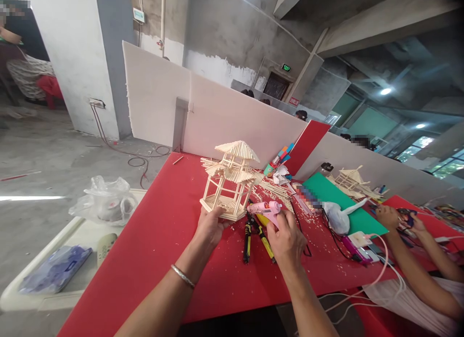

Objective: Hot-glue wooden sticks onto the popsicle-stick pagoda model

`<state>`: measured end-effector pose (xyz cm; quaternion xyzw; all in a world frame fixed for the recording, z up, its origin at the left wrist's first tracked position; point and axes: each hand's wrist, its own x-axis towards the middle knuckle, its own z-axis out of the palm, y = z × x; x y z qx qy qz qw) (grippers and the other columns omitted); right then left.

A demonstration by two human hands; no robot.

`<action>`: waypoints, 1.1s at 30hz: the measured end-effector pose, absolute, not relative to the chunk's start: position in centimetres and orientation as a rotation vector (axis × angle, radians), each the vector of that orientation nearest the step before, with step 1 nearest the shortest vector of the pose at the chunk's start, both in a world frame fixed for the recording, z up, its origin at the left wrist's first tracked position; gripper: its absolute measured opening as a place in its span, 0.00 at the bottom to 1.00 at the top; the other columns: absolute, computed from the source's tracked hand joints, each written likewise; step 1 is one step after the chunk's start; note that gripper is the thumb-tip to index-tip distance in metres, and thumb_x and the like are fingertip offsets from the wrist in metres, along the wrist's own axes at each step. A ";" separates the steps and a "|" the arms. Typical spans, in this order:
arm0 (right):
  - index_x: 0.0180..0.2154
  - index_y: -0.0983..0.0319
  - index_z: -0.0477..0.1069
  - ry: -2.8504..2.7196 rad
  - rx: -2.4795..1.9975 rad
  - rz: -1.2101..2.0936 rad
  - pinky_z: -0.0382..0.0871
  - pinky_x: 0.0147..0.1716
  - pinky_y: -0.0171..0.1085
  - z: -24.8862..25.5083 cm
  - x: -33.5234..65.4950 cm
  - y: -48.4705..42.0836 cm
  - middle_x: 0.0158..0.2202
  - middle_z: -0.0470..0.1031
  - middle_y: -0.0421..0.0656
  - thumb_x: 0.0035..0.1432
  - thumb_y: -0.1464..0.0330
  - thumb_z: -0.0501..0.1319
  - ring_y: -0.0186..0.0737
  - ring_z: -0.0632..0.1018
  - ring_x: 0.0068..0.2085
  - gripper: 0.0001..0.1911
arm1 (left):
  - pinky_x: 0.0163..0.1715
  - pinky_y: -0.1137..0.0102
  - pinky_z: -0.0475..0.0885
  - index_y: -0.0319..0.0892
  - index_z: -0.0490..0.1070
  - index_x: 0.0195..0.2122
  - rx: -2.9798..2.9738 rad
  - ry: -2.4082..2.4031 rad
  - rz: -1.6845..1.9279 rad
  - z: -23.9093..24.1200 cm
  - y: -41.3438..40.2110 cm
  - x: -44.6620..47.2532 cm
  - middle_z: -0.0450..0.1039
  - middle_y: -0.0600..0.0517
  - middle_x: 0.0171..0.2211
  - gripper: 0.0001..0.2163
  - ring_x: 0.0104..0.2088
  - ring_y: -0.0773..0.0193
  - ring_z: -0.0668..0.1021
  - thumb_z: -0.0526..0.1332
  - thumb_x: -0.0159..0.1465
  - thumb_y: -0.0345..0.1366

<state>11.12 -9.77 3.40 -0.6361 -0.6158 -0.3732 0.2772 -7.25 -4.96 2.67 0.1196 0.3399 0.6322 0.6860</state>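
My left hand [211,226] grips the base of a small pavilion model [232,180] built from thin wooden sticks, with two tiers of roof. The model is held up over the red tabletop [152,245]. In my right hand [288,238] is a pink hot glue gun [266,209], its nozzle pointing left, close to the model's base. Whether the nozzle touches the wood I cannot tell. Below and between my hands lie pliers [247,240] with black and yellow handles.
Loose sticks [277,188] and wood crumbs lie behind the model, near a cup of markers [270,168]. A green board [326,194], a power strip [357,250] and cables are at right, beside a co-worker's hands [387,217]. A white tray table [85,230] stands left.
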 end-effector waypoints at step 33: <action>0.37 0.62 0.75 -1.646 -1.403 -1.142 0.59 0.27 0.32 1.9 10.7 -8.9 0.35 0.77 0.41 0.60 0.72 0.60 0.31 0.74 0.27 0.06 | 0.30 0.68 0.77 0.46 0.57 0.58 0.539 0.840 1.562 2.9 -6.3 -6.4 0.71 0.47 0.45 0.35 0.40 0.57 0.77 0.60 0.45 0.26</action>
